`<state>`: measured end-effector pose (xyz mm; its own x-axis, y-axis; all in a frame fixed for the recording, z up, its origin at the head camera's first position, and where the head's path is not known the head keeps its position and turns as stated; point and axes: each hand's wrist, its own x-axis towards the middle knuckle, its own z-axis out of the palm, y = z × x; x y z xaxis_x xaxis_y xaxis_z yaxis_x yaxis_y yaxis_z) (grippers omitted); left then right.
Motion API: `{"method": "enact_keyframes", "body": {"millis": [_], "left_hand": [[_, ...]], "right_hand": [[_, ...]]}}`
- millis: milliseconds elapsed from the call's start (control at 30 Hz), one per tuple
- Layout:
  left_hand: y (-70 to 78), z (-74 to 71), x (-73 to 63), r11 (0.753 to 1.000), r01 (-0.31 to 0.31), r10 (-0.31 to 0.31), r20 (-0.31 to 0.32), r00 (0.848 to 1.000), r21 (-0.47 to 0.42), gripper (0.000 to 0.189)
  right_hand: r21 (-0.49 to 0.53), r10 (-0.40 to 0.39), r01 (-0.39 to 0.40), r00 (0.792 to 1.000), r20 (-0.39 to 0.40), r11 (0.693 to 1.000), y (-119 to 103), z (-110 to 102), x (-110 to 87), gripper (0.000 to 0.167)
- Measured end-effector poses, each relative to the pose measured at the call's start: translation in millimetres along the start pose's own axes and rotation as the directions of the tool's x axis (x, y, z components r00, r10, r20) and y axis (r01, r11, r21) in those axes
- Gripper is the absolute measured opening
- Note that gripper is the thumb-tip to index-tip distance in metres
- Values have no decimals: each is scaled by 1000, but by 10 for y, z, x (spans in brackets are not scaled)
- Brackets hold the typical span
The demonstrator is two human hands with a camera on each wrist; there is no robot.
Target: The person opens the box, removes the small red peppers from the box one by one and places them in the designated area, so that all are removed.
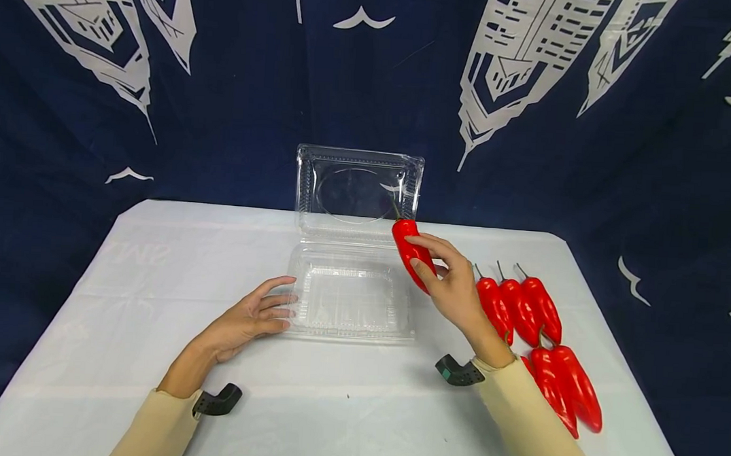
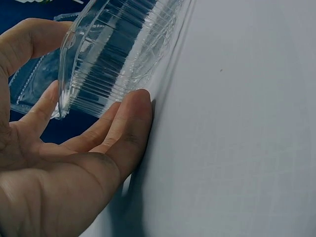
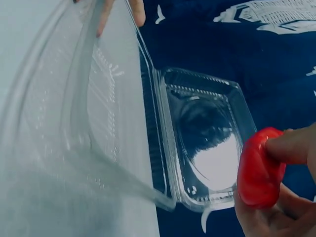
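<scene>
A clear plastic clamshell box (image 1: pixel 350 299) lies on the table with its lid (image 1: pixel 356 231) raised at the back. My right hand (image 1: pixel 457 286) pinches a red chili pepper (image 1: pixel 406 238) between thumb and fingers, over the box's right side. Its thin green stem points up toward the lid. In the right wrist view, the pepper's blunt red end (image 3: pixel 259 173) shows between thumb and fingers. At the box's left side, my left hand (image 1: pixel 245 325) has its fingers spread, fingertips at the wall. The left wrist view shows those fingers (image 2: pixel 131 123) right beside the ribbed side wall (image 2: pixel 113 54).
Right of the box, three red peppers (image 1: pixel 524 310) lie side by side on the white table (image 1: pixel 123 313). Several more (image 1: pixel 569 386) sit nearer to me, partly hidden by my right sleeve (image 1: pixel 517 405). A dark blue patterned cloth (image 1: pixel 242 114) hangs behind the table.
</scene>
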<state>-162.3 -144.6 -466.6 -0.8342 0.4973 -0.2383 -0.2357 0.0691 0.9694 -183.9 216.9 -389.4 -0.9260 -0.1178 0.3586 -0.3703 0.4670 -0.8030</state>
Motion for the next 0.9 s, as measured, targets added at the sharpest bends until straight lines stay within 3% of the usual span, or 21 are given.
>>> {"method": "enact_keyframes", "body": {"millis": [167, 333, 667, 900], "left_hand": [[3, 2, 12, 1000, -1, 1, 6, 1000, 3, 84], [5, 2, 15, 1000, 0, 0, 8, 1000, 3, 84], [-11, -1, 18, 1000, -1, 1, 9, 1000, 3, 84], [-2, 8, 1, 1000, -8, 8, 3, 1000, 30, 82]], "right_hand": [[-49, 25, -30, 996, -90, 998, 98, -158, -64, 36], [-127, 92, -108, 988, -125, 986, 226, -305, -181, 37], [-373, 114, -173, 978, -175, 912, 507, -377, -492, 37], [-441, 252, -293, 956, -151, 848, 620, -341, -640, 37]]}}
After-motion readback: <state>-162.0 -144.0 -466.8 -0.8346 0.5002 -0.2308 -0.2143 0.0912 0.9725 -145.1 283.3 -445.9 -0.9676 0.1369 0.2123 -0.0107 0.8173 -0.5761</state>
